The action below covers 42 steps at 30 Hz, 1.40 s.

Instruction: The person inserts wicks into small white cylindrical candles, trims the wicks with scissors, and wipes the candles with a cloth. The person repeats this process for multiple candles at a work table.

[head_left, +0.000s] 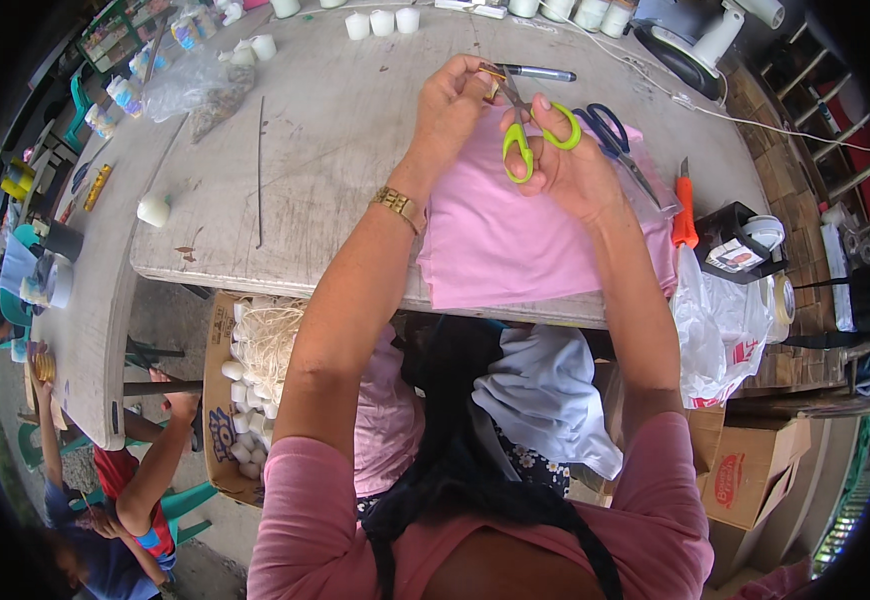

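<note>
My right hand (580,180) has its fingers in the lime-green loops of a pair of scissors (518,158). The loops are spread, and the blades point up toward my left hand (448,108). Between that hand's thumb and fingers is a small yellow-brown piece (495,88), right at the blades; its kind is too small to make out. Below both hands a folded pink cloth (495,250) lies on the table (335,180). Dark-blue-handled scissors (610,135) rest by the cloth's right side. A marker (545,73) lies just beyond the blades.
An orange-handled cutter (685,210) and a black box (735,245) sit at the right edge. White candles (382,22) stand along the back. A thin rod (260,170) and a candle (153,210) lie left. Below is a carton of wicks (267,345); other people sit lower left.
</note>
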Each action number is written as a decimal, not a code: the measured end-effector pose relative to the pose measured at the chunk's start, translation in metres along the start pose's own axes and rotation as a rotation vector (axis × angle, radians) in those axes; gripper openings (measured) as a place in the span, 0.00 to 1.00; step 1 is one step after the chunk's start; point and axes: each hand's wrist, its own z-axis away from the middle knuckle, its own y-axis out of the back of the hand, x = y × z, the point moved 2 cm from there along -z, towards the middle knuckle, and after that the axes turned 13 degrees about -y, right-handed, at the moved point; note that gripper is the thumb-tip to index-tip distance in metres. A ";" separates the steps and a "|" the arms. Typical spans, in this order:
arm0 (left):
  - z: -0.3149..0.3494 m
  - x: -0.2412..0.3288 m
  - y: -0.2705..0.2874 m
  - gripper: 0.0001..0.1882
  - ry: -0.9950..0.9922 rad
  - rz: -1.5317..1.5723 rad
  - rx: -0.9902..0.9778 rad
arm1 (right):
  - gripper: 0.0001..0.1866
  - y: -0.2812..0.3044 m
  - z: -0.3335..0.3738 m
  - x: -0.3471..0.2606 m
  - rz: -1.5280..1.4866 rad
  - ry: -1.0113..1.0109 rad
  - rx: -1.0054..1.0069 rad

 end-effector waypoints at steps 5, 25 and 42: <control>0.001 0.007 -0.002 0.07 0.019 0.024 0.014 | 0.25 -0.002 -0.002 0.000 0.033 0.012 -0.020; 0.004 0.003 -0.006 0.05 -0.090 -0.102 0.017 | 0.27 -0.008 0.006 0.005 -0.104 -0.025 -0.038; 0.009 0.013 -0.013 0.00 -0.200 -0.506 0.086 | 0.24 -0.016 -0.003 0.010 -0.231 0.046 0.013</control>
